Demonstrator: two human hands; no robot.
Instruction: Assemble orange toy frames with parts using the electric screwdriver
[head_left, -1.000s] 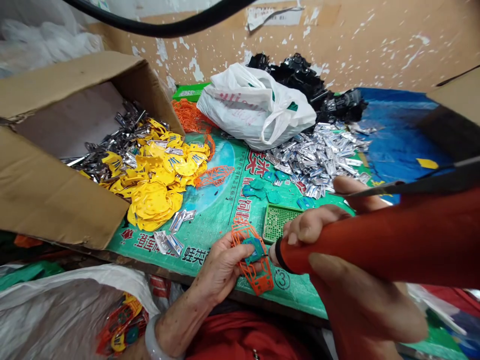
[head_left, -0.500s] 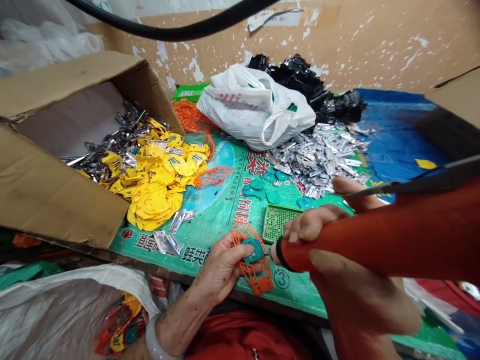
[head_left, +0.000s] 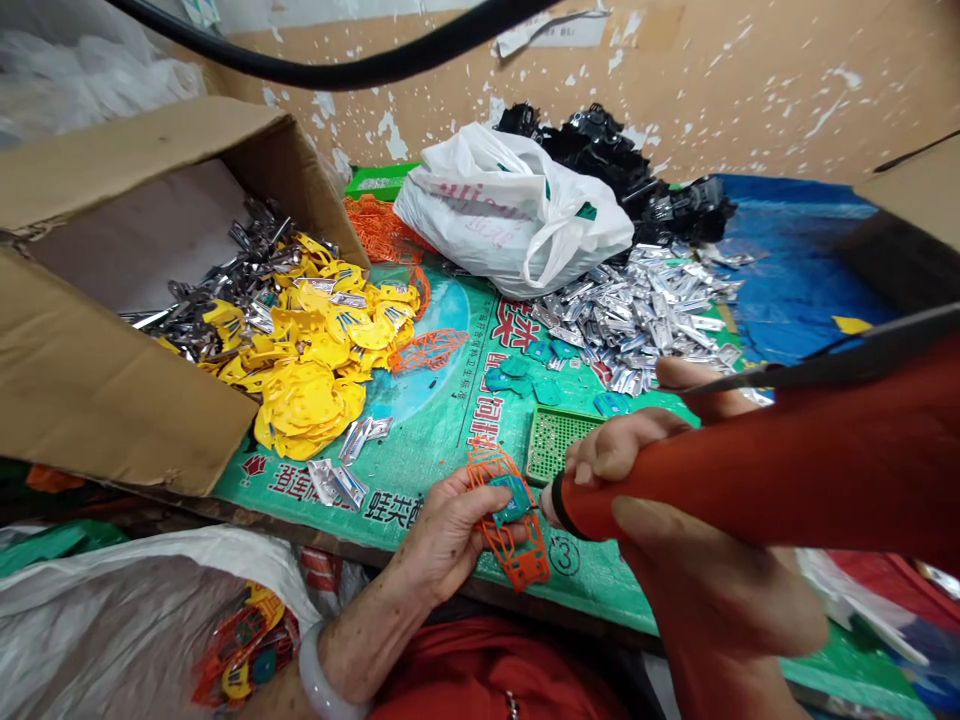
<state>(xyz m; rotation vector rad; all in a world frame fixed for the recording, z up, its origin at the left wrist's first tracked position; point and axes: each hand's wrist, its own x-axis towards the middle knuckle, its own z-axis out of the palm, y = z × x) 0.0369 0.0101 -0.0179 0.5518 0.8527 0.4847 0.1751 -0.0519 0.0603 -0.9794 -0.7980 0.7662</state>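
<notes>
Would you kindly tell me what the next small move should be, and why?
I'd suggest the right hand ease the red tool toward the green piece: its tip points there, seemingly very close, while the left hand holds that piece against the orange frame.

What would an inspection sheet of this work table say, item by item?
Surface: green printed sheet, partly covered by parts.
Things in hand: orange plastic frame with a green plastic piece on it; red power tool, tip beside the piece, contact unclear.
Clutter: yellow plastic pieces at the mouth of a cardboard box; piled silvery metal pieces; white plastic bag; small green tray.
Hands: left hand holds the frame, thumb on the green piece; right hand grips the tool.
Cables: black cable or hose sagging across the top of the view.
Surroundings: tan wall with flaking paint.
</notes>
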